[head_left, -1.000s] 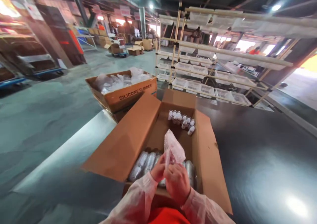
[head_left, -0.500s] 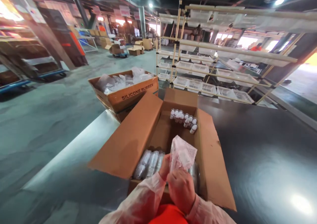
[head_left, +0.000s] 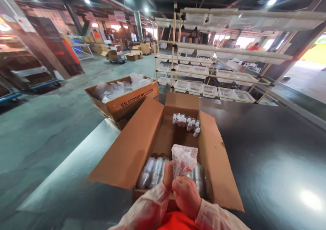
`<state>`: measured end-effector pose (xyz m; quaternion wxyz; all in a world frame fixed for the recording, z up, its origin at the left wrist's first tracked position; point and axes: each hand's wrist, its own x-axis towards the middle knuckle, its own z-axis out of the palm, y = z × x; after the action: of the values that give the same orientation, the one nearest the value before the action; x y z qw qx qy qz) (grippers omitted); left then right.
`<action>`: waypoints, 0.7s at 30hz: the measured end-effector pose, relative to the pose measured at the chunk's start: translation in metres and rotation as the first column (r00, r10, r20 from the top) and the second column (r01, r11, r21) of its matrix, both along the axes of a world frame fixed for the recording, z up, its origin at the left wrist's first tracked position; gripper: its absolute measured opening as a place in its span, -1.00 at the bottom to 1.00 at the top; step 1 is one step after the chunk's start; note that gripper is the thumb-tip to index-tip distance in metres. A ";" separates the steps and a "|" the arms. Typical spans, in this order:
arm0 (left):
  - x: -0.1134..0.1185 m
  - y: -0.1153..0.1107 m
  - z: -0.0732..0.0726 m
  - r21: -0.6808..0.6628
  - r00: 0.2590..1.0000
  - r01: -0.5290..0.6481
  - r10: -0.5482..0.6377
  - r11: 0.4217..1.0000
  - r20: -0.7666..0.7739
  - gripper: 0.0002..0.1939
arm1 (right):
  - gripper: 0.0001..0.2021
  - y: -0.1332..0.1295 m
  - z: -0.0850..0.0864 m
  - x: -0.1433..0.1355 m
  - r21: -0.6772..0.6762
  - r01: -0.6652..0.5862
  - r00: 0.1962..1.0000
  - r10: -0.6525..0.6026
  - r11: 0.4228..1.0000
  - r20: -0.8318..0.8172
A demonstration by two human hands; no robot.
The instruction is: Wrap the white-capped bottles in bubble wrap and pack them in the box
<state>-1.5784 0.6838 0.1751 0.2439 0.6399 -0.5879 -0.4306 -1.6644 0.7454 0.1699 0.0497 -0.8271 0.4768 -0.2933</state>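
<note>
A clear bubble-wrap bag (head_left: 183, 158) with something whitish inside is held over the near part of an open cardboard box (head_left: 127, 148). My left hand (head_left: 168, 175) closes on the bag's left side. Low on the bag, my right hand (head_left: 187, 194) is curled shut around its bottom end. Beneath my hands, wrapped clear bundles (head_left: 156, 170) lie in the near end of the box. Several white-topped clear tubes (head_left: 196, 132) stand at its far end. What exactly sits in the bag is hard to make out.
A second box marked SILICONE RUBBER (head_left: 137, 99), full of clear bags, stands at the back left. Behind the dark table (head_left: 254, 148) is a rack (head_left: 229, 79) with white baskets. Carts, cartons and a person in orange (head_left: 254, 46) are farther off.
The top of the bag has tipped down and looks more crumpled, and it sits slightly lower and left. The whole view has shifted a little. Both hands still grip the bag.
</note>
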 end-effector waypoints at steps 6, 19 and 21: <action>0.033 -0.008 0.016 -0.411 0.893 0.449 -0.402 0.793 0.200 -0.77 | -0.65 -0.024 0.084 -0.058 0.176 -0.017 0.989 -0.010 0.984 0.150; 0.100 -0.036 0.078 -0.326 0.767 0.066 -0.257 0.943 -0.588 -0.20 | -0.57 -0.035 0.028 -0.096 0.734 -0.320 0.779 -0.274 0.599 0.563; 0.077 -0.022 0.041 -0.144 0.642 0.337 -0.339 0.930 -0.688 -0.26 | -0.54 -0.031 0.027 -0.096 0.727 -0.352 0.738 -0.303 0.589 0.603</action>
<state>-1.5012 0.6616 0.2164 0.3650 0.3060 -0.5600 -0.6779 -1.7608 0.7141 0.1971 0.5920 -0.5527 0.4908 -0.3212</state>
